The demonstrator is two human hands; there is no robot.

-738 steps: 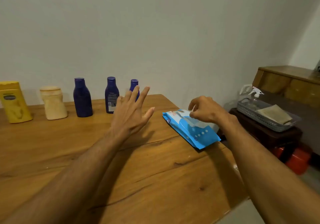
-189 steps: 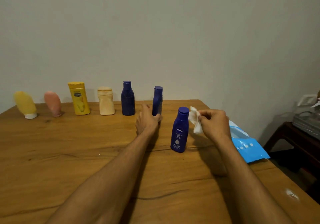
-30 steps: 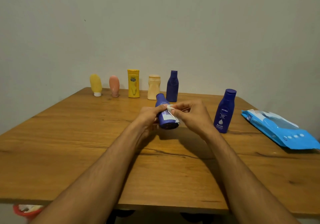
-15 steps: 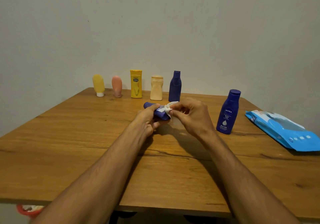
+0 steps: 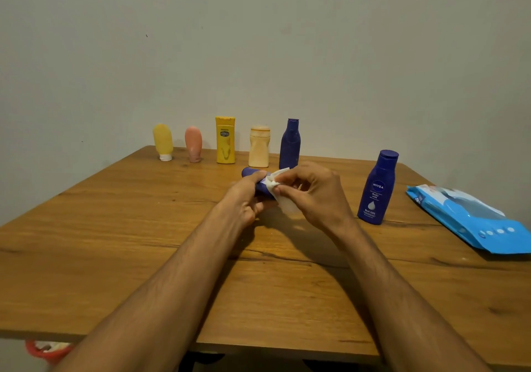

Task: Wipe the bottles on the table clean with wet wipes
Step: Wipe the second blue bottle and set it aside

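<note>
Blue bottle point(image 5: 250, 172) (left of upright NIVEA Body Milk bottle point(image 5: 377, 190)): left hand point(image 5: 243, 200) grips it, right hand point(image 5: 314, 196) pinches wet wipe point(image 5: 275, 184) against it.

— What does the wooden tabletop point(image 5: 115, 242) carry?
— Along its far edge, mid-frame, an upright row: yellow tube point(image 5: 163, 141), pink tube point(image 5: 193, 143), yellow bottle point(image 5: 225, 140), cream bottle point(image 5: 259, 147), dark blue bottle point(image 5: 290, 143).
— And at right?
— A Nivea bottle point(image 5: 377, 189) stands apart; a blue wipes pack point(image 5: 471, 219) lies flat at the frame's right edge.

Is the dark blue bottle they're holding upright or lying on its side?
On its side: the held bottle lies nearly level in the left hand, unlike the upright Nivea bottle.
</note>
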